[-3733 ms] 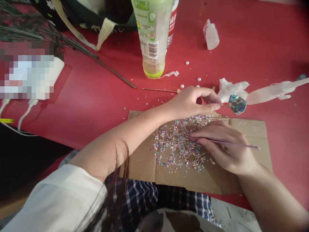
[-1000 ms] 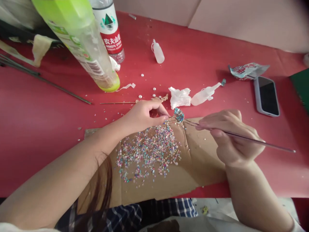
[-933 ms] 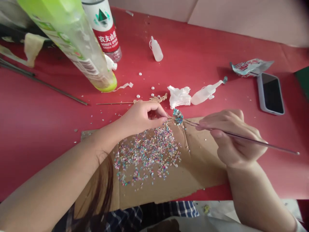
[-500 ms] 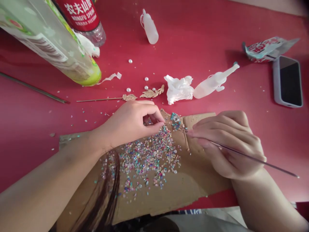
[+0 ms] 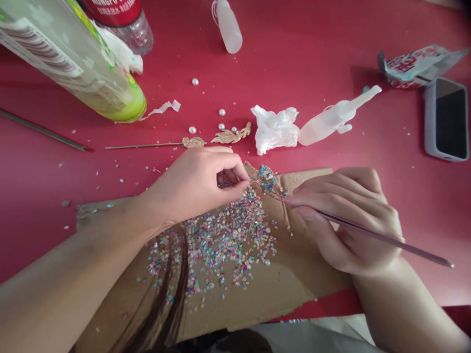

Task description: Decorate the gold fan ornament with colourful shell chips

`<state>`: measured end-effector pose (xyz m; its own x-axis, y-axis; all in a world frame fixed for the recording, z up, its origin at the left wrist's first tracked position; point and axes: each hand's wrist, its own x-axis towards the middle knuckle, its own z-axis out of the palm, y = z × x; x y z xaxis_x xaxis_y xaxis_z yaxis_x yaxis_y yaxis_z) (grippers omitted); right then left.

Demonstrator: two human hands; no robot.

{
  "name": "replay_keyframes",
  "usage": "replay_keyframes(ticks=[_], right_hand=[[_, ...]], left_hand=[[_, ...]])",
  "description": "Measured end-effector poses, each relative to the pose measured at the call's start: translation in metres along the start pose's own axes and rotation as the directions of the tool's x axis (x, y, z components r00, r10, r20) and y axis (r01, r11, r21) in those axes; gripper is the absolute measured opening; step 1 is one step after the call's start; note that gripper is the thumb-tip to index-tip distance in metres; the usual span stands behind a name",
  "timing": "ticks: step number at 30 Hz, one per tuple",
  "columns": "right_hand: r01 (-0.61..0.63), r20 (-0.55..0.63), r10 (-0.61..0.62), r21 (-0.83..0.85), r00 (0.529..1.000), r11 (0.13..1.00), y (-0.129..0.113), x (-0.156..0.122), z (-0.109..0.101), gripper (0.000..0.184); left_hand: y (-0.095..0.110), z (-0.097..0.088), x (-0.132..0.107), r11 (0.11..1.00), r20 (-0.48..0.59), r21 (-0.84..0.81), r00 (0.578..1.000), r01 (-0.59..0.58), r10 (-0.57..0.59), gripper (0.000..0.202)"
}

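My left hand pinches the wire stem of a small fan-shaped ornament covered in blue-green glitter chips. My right hand grips a long thin metal rod like a pencil, its tip close to the ornament. Both hands hover over a brown cardboard sheet that carries a heap of several coloured shell chips. A strand of dark hair hangs over the cardboard's lower left.
On the red table stand a green bottle and a red-labelled water bottle. Two glue bottles, crumpled tissue, pearls, gold leaf pins, a phone and a wrapper lie behind.
The view has dropped and closed in on the cardboard. My left hand and the ornament have come lower over the chips, and my right hand brought the rod's tip up to the ornament.
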<state>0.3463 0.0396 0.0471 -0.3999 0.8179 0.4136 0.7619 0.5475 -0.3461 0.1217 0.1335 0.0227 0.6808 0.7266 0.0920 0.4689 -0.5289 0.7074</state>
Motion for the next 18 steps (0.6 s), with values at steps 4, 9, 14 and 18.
replay_keyframes(ticks=[4, 9, 14, 18], right_hand=[[-0.013, -0.009, 0.013, 0.007, 1.0, 1.0, -0.0001, -0.0011, 0.0022, 0.012], [-0.023, -0.001, 0.023, 0.009, 1.0, 1.0, -0.0005, -0.0004, 0.002, 0.011], [-0.015, -0.009, 0.015, 0.008, 1.0, 1.0, -0.0011, 0.0001, -0.0002, 0.01], [0.002, 0.013, -0.003, 0.019, 1.0, 1.0, -0.0012, 0.0002, -0.0003, 0.012]], left_hand=[[-0.0009, -0.0005, 0.0003, 1.0, 0.0, -0.012, 1.0, 0.005, -0.005, 0.009], [-0.0035, 0.0005, 0.0001, 0.999, -0.002, -0.037, 1.0, 0.023, -0.023, 0.008], [-0.003, 0.0007, 0.0004, 0.999, 0.001, -0.026, 1.0, 0.027, -0.027, 0.008], [-0.0022, 0.0013, 0.0007, 0.999, -0.01, -0.03, 1.0, 0.015, -0.015, 0.009]])
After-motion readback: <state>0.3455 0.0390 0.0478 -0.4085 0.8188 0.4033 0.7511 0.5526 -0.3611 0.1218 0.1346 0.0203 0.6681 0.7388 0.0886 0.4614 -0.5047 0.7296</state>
